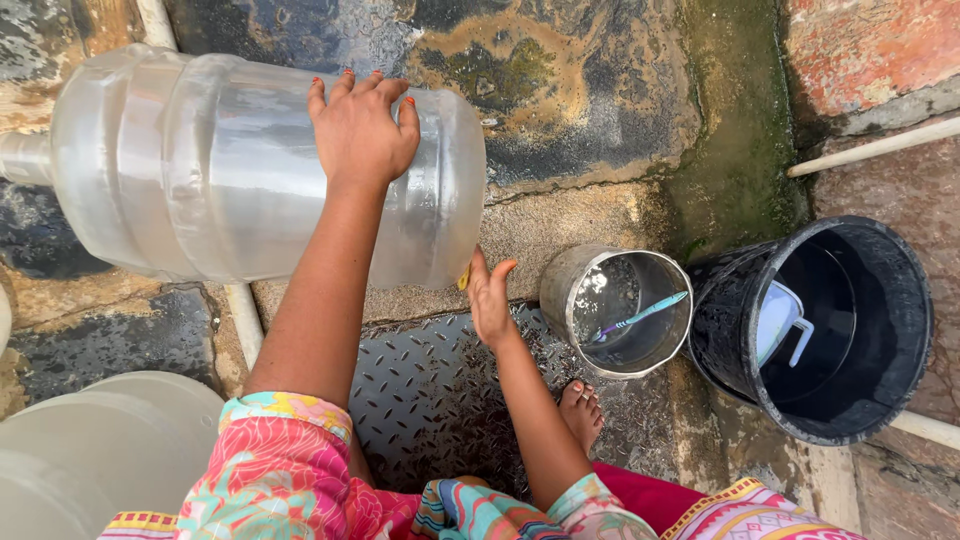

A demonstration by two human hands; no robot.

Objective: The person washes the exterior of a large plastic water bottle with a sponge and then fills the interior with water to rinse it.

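A large clear plastic water jug (210, 170) lies on its side on wet stone, with its neck pointing left. My left hand (360, 130) is spread over the jug's upper side near its base and holds it. At the lower edge of the base, my right hand (490, 300) presses up against the jug with its fingers raised. A small yellow bit (463, 281) shows between that hand and the jug; I cannot tell what it is.
A steel pot (560, 290) beside my right hand holds water and a blue brush (645, 314). To its right, a black bucket (880, 400) contains a pale mug (780, 320). My bare foot (582, 410) rests on a metal tread plate (430, 390). A pale container (90, 450) fills the lower left.
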